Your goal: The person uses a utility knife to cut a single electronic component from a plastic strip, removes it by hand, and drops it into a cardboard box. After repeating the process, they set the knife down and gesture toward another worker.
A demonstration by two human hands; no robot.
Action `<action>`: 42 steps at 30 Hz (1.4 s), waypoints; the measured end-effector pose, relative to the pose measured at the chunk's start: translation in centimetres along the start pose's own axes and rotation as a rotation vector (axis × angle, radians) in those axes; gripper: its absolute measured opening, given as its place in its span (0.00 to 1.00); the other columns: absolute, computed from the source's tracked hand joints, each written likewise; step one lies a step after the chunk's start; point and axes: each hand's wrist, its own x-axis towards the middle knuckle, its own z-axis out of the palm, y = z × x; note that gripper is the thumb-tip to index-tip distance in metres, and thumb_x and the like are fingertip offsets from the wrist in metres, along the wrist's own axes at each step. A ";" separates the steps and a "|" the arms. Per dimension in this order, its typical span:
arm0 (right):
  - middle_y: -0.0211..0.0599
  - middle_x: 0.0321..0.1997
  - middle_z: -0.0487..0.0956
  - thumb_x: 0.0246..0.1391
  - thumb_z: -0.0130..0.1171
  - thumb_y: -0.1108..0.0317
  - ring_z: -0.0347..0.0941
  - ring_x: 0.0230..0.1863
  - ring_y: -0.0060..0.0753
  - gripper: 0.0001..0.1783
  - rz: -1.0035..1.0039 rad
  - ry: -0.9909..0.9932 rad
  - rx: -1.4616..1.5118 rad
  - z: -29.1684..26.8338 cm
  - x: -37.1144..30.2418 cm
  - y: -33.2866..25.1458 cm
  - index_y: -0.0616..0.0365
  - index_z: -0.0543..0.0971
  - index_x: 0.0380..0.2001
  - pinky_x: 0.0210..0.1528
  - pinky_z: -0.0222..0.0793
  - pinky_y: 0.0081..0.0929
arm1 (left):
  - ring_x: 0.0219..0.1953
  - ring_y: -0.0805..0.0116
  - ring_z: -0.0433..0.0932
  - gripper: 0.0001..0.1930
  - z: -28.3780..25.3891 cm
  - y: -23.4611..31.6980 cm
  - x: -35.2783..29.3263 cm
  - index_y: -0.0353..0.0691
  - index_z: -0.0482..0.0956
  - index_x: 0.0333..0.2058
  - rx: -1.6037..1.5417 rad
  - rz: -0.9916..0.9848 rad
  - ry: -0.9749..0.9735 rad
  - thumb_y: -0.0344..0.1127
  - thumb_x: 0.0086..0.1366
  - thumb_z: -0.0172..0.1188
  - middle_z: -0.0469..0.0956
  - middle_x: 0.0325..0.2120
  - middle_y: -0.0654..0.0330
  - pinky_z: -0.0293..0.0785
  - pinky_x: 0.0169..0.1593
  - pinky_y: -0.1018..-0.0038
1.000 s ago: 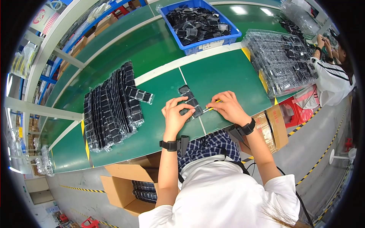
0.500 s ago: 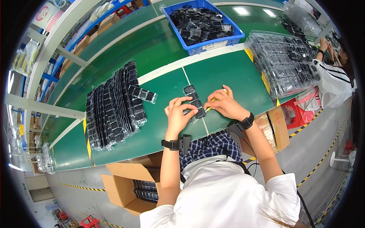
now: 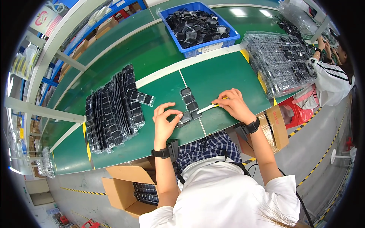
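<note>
My left hand (image 3: 166, 121) has its thumb and forefinger pinched at the edge of a small black square packet (image 3: 185, 118) in clear film. That packet lies beside the near end of a short strip of black packets (image 3: 189, 99) on the green tabletop. My right hand (image 3: 236, 105) is closed round a slim yellow tool (image 3: 218, 104). A flat white strip (image 3: 205, 109) runs from the tool to the strip's near end; whether it is a blade or tape I cannot tell.
A stack of black packet strips (image 3: 112, 108) lies left on the green worktable (image 3: 224, 72). Beyond stands a blue bin (image 3: 185, 51) of loose packets. Clear-wrapped trays (image 3: 281, 64) sit at right, near a co-worker (image 3: 330, 81). Open cartons (image 3: 114, 190) stand below the edge.
My left hand has moved left, off the strip, and the small black packet now shows beside it. My right hand has drawn to the right, showing the white strip.
</note>
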 end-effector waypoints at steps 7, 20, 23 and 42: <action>0.26 0.44 0.77 0.57 0.66 0.70 0.70 0.52 0.35 0.16 -0.093 0.083 -0.063 1.8 1.7 -0.7 0.39 0.88 0.47 0.64 0.58 0.39 | 0.62 0.57 0.70 0.13 0.0 1.4 -0.7 0.50 0.89 0.39 0.005 -0.089 0.031 0.35 0.53 0.77 0.80 0.54 0.65 0.63 0.65 0.59; 0.25 0.44 0.77 0.56 0.66 0.69 0.71 0.53 0.34 0.15 -0.082 0.039 -0.081 1.5 0.5 -1.0 0.37 0.88 0.46 0.65 0.58 0.40 | 0.68 0.56 0.63 0.11 2.2 3.7 0.4 0.54 0.93 0.34 0.204 0.208 -0.164 0.40 0.49 0.78 0.76 0.61 0.71 0.49 0.70 0.54; 0.25 0.44 0.77 0.57 0.66 0.69 0.71 0.52 0.33 0.15 -0.072 0.005 -0.038 1.3 0.0 -1.2 0.37 0.88 0.46 0.65 0.58 0.41 | 0.67 0.59 0.65 0.06 2.5 2.6 1.1 0.54 0.92 0.33 0.124 0.184 -0.140 0.40 0.54 0.75 0.78 0.58 0.72 0.48 0.69 0.56; 0.23 0.45 0.76 0.57 0.66 0.68 0.71 0.57 0.31 0.14 -0.082 -0.124 0.035 1.8 0.7 -0.4 0.40 0.87 0.46 0.77 0.46 0.56 | 0.64 0.64 0.67 0.08 4.4 1.3 1.5 0.55 0.90 0.28 0.071 0.045 -0.094 0.44 0.50 0.78 0.80 0.55 0.77 0.50 0.66 0.59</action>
